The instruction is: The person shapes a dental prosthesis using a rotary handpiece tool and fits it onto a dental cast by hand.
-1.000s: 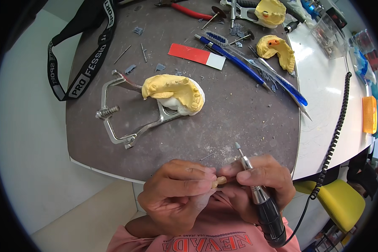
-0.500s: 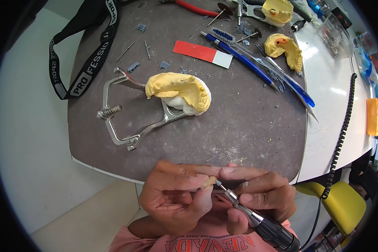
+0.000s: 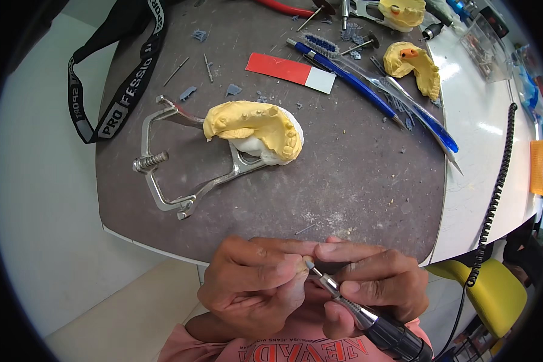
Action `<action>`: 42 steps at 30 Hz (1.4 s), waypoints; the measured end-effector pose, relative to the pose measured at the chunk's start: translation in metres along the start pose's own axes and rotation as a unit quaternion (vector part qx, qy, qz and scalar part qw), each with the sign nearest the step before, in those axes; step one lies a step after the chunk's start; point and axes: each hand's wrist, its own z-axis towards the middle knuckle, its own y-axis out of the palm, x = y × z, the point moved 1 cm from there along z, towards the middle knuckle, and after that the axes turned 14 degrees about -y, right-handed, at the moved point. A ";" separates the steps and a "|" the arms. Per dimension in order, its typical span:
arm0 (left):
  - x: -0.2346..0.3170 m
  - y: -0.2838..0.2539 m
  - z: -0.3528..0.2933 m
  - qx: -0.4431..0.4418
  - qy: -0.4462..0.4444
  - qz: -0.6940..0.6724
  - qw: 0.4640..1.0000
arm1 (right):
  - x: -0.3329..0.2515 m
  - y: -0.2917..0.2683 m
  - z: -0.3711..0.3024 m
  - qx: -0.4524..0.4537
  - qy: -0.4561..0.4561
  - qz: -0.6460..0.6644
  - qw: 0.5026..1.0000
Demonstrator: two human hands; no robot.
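Observation:
My left hand [image 3: 250,286] pinches a small tooth-coloured piece [image 3: 306,259] between thumb and fingertips, which cover most of it; it looks like a dental crown. In my right hand [image 3: 383,280] is a black and silver rotary handpiece [image 3: 395,338], held like a pen. Its grey pointed tip [image 3: 309,265] meets the piece, and the fingertips of both hands touch above it. Beyond my hands, a yellow dental cast [image 3: 259,117] on a white plaster base lies on the bench, fixed to a metal articulator frame [image 3: 210,187].
Whitish dust [image 3: 329,223] and a thin pin [image 3: 306,228] lie just past my hands. Farther off are a red-and-white strip [image 3: 289,71], a blue pencil [image 3: 356,87] and another yellow cast [image 3: 413,66]. A black strap [image 3: 123,111] hangs at the left; a coiled cord [image 3: 495,193] hangs at the right.
My left fingers have closed farther around the small piece, so less of it shows. The handpiece tip stays against it. The bench view has shifted slightly.

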 end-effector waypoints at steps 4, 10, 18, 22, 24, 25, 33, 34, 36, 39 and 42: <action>-0.003 -0.003 -0.003 -0.001 0.002 0.014 1.000 | 0.001 -0.002 0.001 -0.013 0.006 0.011 1.000; 0.000 -0.001 -0.005 -0.004 -0.004 0.061 0.998 | -0.002 -0.001 0.001 -0.011 0.015 0.000 1.000; -0.002 -0.003 -0.007 -0.010 0.002 0.107 0.994 | -0.004 -0.002 0.002 -0.004 0.020 0.004 1.000; -0.005 -0.006 -0.010 -0.007 0.015 0.132 0.991 | -0.004 0.000 0.002 -0.012 0.020 -0.007 1.000; -0.006 -0.004 -0.010 -0.001 0.013 0.130 0.991 | -0.004 0.001 0.001 -0.004 0.020 -0.009 1.000; -0.005 -0.003 -0.010 0.007 0.014 0.131 0.991 | -0.004 0.000 0.001 -0.005 0.021 -0.011 1.000; -0.007 -0.001 -0.009 0.037 0.030 0.064 0.997 | -0.008 0.002 0.004 -0.019 0.015 -0.045 0.999; -0.008 -0.001 -0.009 0.038 0.033 0.063 0.997 | -0.005 0.000 0.002 -0.022 0.005 -0.035 0.999; -0.008 -0.001 -0.009 0.039 0.037 0.061 0.997 | -0.004 0.000 0.001 -0.026 -0.005 -0.027 0.999; -0.008 -0.001 -0.009 0.037 0.039 0.056 0.997 | -0.005 0.000 0.000 -0.005 0.005 -0.031 0.999; -0.008 -0.002 -0.009 0.038 0.036 0.050 0.997 | -0.006 -0.001 0.000 -0.013 0.011 -0.010 1.000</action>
